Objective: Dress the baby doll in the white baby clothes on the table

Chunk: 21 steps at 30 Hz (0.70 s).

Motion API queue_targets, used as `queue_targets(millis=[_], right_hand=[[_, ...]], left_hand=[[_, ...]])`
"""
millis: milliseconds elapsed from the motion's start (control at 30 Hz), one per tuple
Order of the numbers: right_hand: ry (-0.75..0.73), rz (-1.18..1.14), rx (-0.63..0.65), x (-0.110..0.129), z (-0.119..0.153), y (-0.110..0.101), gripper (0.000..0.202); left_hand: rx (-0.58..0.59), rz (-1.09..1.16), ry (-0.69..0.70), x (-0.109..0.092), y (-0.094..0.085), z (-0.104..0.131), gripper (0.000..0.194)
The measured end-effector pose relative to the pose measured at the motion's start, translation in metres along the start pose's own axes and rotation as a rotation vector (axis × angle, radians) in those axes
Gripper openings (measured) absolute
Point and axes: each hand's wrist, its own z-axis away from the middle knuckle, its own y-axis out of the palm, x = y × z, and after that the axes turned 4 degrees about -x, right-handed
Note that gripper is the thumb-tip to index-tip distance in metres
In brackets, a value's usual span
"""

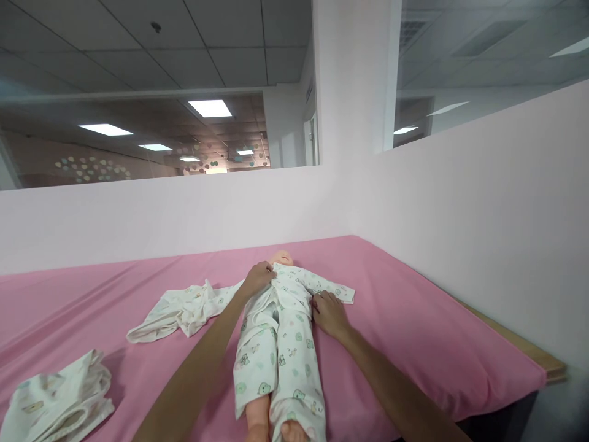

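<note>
A baby doll (284,258) lies on its back, dressed in a white printed baby shirt (294,287) and matching trousers (297,344). My left hand (258,278) is at the shirt's neck and shoulder on the left, fingers closed on the cloth. Low on the shirt's right side, my right hand (329,314) has its fingers curled against the fabric edge, below the outstretched sleeve. The doll's feet show at the trouser ends. Part of the shirt's left side is hidden behind my left hand and forearm.
A pink sheet (391,319) covers the table. Crumpled white printed cloth (184,310) spreads left of the doll, and a folded white garment (62,396) lies at the near left. White walls (483,215) with windows border the back and right. A wooden edge (515,344) shows at right.
</note>
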Motion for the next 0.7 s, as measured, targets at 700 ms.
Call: queue_targets(millis=[700], right_hand=[[0.015,-0.005,0.004,0.002,0.0,-0.001,0.023]], left_hand=[[0.208,0.008,0.054,-0.021,-0.028,0.021,0.033]])
